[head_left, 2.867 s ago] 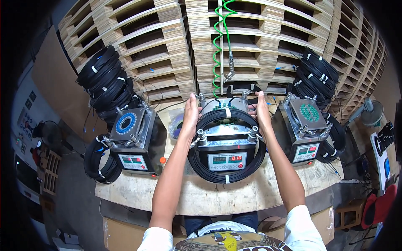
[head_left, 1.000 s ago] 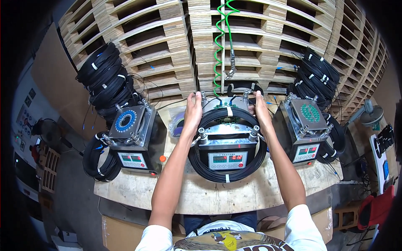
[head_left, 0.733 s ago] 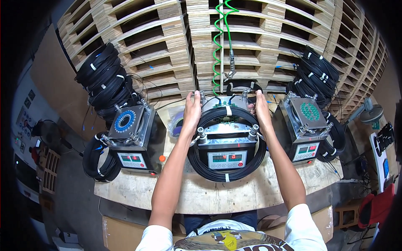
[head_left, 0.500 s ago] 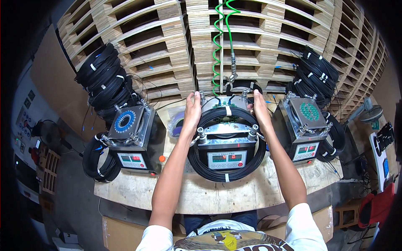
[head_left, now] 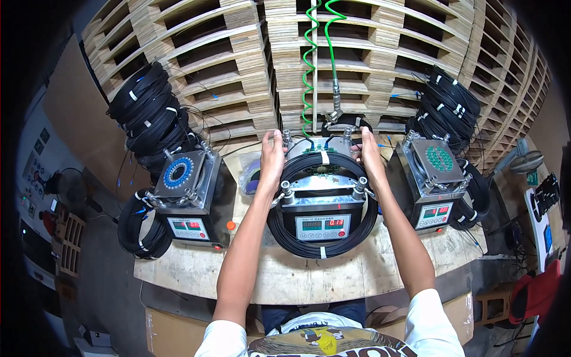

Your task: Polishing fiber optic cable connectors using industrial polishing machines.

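Filling the far side, stacked wooden pallets (head_left: 250,47) rise behind a pale table (head_left: 297,285) that carries three metal machines in a row: a left machine (head_left: 190,217), a right machine (head_left: 437,196) and, between them, a middle machine (head_left: 345,202). Piles of black cable stand beyond the outer two, a left pile (head_left: 148,113) and a right pile (head_left: 450,104). One cable coil (head_left: 323,251) appears to ring the near part of the middle machine, its top over the plate and its bottom hanging below the lit screen (head_left: 322,224). As far as shows, setting the coil there is done and the machine seems to be running; lifting the coil away is not. The left hand (head_left: 272,157) and right hand (head_left: 370,156) flank the machine's far corners, beside the metal posts, thumbs up and palms inward, loosely curved; whether their partly hidden fingers grip anything, I cannot tell. Smallest are the green clips (head_left: 321,172) on the plate, inside the coil, and white ties (head_left: 325,157) around it.
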{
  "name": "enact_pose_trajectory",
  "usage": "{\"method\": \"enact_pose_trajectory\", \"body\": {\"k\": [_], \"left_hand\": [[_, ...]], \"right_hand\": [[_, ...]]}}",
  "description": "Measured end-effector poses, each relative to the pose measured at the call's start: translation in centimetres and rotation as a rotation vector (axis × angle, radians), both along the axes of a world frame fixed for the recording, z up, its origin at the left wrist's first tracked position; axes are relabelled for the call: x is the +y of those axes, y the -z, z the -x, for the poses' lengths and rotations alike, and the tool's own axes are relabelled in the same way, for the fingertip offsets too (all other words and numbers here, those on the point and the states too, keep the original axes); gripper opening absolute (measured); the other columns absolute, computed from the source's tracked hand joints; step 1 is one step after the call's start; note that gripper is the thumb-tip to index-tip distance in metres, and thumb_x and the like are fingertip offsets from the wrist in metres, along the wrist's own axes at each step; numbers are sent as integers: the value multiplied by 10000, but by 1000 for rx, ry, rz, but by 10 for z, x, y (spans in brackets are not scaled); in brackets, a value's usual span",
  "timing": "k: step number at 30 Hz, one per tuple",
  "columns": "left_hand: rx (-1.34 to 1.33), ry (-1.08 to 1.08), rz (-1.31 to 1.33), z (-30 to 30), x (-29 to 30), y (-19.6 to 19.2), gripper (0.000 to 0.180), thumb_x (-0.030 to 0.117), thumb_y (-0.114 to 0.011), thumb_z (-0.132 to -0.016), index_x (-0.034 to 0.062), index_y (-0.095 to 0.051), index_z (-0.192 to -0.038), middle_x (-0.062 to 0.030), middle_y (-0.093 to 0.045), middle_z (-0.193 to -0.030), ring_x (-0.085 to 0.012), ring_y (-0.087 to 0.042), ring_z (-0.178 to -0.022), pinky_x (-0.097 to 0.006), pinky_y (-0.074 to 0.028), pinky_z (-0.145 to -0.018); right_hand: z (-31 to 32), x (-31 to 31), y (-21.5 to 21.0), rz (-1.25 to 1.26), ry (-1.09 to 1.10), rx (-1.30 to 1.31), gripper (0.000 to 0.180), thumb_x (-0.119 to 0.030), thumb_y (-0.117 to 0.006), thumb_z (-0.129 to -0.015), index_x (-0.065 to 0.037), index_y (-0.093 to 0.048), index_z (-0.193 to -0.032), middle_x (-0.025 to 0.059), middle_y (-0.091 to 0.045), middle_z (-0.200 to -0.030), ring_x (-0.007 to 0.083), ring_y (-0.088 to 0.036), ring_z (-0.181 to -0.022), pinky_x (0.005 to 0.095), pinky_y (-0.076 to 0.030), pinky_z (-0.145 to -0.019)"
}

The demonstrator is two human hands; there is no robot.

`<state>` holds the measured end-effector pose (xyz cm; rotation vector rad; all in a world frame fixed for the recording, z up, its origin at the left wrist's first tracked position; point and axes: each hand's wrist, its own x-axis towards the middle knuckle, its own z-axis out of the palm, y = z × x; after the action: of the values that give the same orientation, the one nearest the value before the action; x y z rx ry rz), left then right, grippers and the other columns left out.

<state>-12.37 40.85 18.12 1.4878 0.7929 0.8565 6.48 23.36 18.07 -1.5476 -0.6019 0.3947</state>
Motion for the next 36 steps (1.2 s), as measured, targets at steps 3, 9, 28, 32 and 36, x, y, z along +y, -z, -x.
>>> {"method": "enact_pose_trajectory", "body": {"k": [3,9,28,32,36], "left_hand": [[15,-18,-25,-3,2,5,755,594,-449,-1017,37,-330,-1512,-226,-578,-1277,-253,-627,-1026,-365,-503,-874],[33,-65,-92,-4,10,15,692,612,-434,-1019,86,-390,-1466,-102,-563,-1020,-135,-547,-810,-278,-457,-691],[16,-27,4,1,-6,-1,668,592,-428,-1029,76,-409,-1452,-93,-573,-1010,-145,-547,-861,-312,-485,-772],[-68,-56,50,4,-4,1,603,564,-405,-1046,75,-446,-1396,-80,-603,-1024,-143,-570,-874,-320,-488,-782],[-124,-2,10,2,-1,0,572,544,-397,-1055,76,-454,-1378,-79,-673,-1021,-133,-588,-879,-316,-486,-788]], "right_hand": [[3,-1,-3,17,-16,-19,749,-682,-336,-1002,-134,-427,-1504,82,-607,-948,130,-530,-729,279,-432,-712],[6,2,-7,-9,-1,-18,699,-615,-356,-1035,-86,-437,-1484,120,-606,-1057,142,-561,-735,274,-467,-665],[2,4,1,3,49,-139,749,-661,-307,-1020,-125,-399,-1536,121,-621,-1203,176,-588,-932,296,-471,-757],[4,2,-3,-13,-2,-143,750,-661,-303,-1022,-131,-375,-1549,118,-652,-1228,183,-592,-1038,307,-479,-782],[9,0,-9,-52,-91,-145,709,-598,-321,-1050,-80,-389,-1529,123,-698,-1027,166,-639,-946,281,-479,-752]]}}
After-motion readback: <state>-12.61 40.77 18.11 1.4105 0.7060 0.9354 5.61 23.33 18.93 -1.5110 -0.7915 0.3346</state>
